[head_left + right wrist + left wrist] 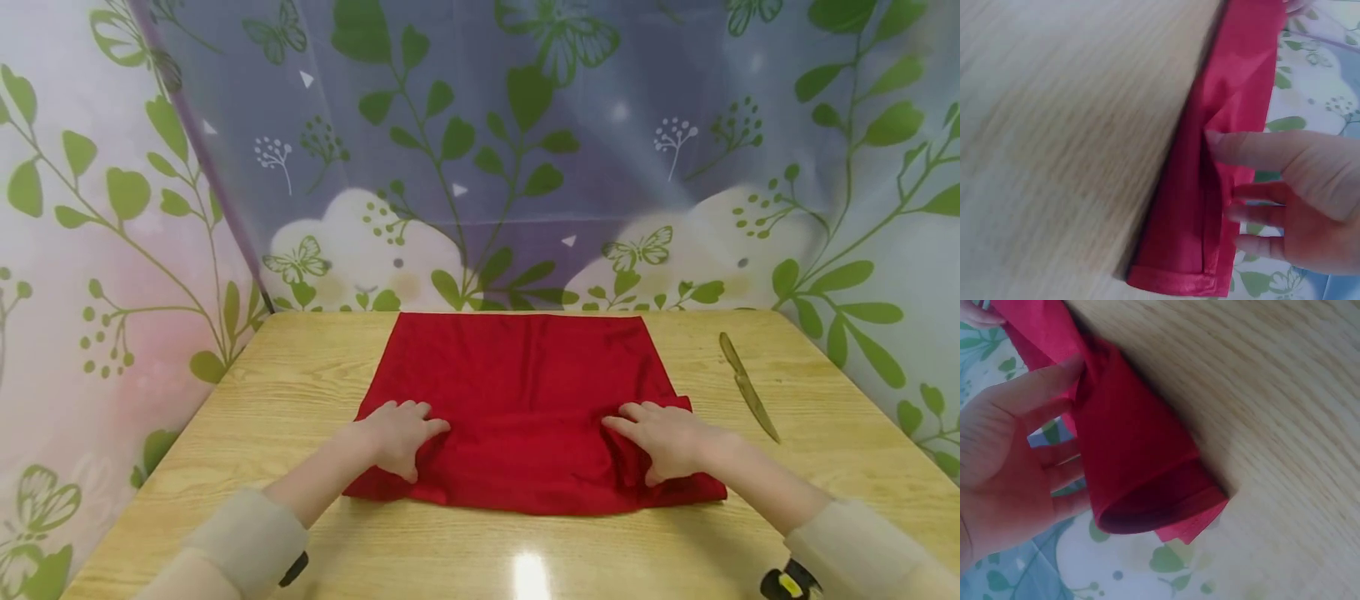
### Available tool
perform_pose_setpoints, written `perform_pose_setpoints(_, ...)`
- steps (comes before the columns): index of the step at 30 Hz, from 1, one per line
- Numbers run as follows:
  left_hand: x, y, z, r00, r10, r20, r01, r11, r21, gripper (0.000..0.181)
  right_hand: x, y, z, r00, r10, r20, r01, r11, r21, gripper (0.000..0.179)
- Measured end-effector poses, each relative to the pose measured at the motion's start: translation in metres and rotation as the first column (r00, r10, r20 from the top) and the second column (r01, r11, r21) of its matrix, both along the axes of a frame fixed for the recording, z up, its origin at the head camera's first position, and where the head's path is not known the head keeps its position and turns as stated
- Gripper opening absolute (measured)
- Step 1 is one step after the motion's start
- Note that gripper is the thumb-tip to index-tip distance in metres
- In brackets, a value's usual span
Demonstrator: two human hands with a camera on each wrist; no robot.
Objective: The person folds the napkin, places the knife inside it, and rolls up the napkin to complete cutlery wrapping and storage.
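A red cloth [517,375] lies across the middle of the table, its near part doubled over into a loose fold. My left hand [393,437] grips the fold near its left end; in the left wrist view the thumb lies on the near side and the other fingertips are hidden by the cloth. At the opposite end my right hand [667,437] holds the fold between thumb and fingers, where the fabric bunches up. In the right wrist view, the right thumb [1247,147] presses into a crease of the cloth.
On the wooden table [285,367], to the right of the cloth, lies a knife [746,387] with its tip toward the near side. Curtains [480,167] printed with leaves and butterflies stand behind and at both sides of the table.
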State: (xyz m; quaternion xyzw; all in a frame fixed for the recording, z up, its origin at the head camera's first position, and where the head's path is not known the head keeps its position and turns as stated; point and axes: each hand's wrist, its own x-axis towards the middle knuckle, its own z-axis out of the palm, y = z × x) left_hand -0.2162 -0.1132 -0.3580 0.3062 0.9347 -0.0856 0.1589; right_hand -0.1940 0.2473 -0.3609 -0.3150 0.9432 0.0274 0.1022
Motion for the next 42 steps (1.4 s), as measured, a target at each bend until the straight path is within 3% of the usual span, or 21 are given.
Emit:
perform_pose_setpoints(6, -0.005, 0.003, -0.009, 1.0, -0.007, 0.014, 0.007, 1.0, 0.002, 0.071, -0.007, 0.0, -0.002, 0.998, -0.01, 0.056, 0.007, 0.998, 0.058, 0.061)
perform_pose_setpoints(18, -0.013, 0.013, -0.012, 1.0, -0.007, 0.028, 0.007, 1.0, -0.006, 0.073, -0.022, 0.007, -0.005, 0.997, -0.04, 0.062, 0.036, 0.997, 0.067, 0.054)
perform_pose_setpoints(22, -0.014, 0.012, -0.013, 0.999, -0.008, 0.032, 0.008, 1.0, 0.003, 0.07, -0.02, 0.011, -0.008, 1.0, 0.005, -0.015, -0.005, 1.0, 0.026, 0.048)
perform_pose_setpoints(24, -0.014, 0.011, -0.013, 1.0, -0.026, 0.008, 0.026, 1.0, 0.014, 0.066, -0.02, 0.014, -0.01, 0.994, 0.046, -0.098, -0.045, 0.999, 0.008, 0.039)
perform_pose_setpoints(27, -0.011, 0.008, -0.011, 0.992, -0.091, -0.085, 0.093, 0.995, 0.031, 0.057, -0.019, 0.017, -0.012, 0.976, 0.09, -0.2, -0.095, 0.995, -0.018, 0.021)
perform_pose_setpoints(31, -0.003, 0.009, -0.006, 0.961, -0.2, -0.19, 0.216, 0.974, 0.072, 0.034, -0.012, 0.02, -0.008, 0.973, 0.113, -0.202, -0.131, 0.988, -0.081, 0.014)
perform_pose_setpoints(33, 0.003, 0.012, -0.003, 0.964, -0.222, -0.148, 0.24, 0.964, 0.113, 0.024, -0.008, 0.019, -0.005, 0.979, 0.124, -0.162, -0.141, 0.985, -0.1, 0.014)
perform_pose_setpoints(37, 0.014, 0.019, 0.001, 0.979, -0.201, 0.013, 0.198, 0.971, 0.137, 0.018, 0.003, 0.007, -0.003, 0.986, 0.162, -0.047, -0.165, 0.983, -0.079, 0.026)
perform_pose_setpoints(39, 0.017, 0.022, 0.0, 0.979, -0.201, 0.043, 0.195, 0.974, 0.115, 0.015, 0.007, 0.0, -0.004, 0.984, 0.176, -0.005, -0.176, 0.983, -0.055, 0.029)
perform_pose_setpoints(42, 0.019, 0.023, -0.002, 0.973, -0.228, 0.037, 0.224, 0.97, 0.092, 0.022, 0.012, -0.008, -0.006, 0.977, 0.212, -0.015, -0.212, 0.977, -0.036, 0.024)
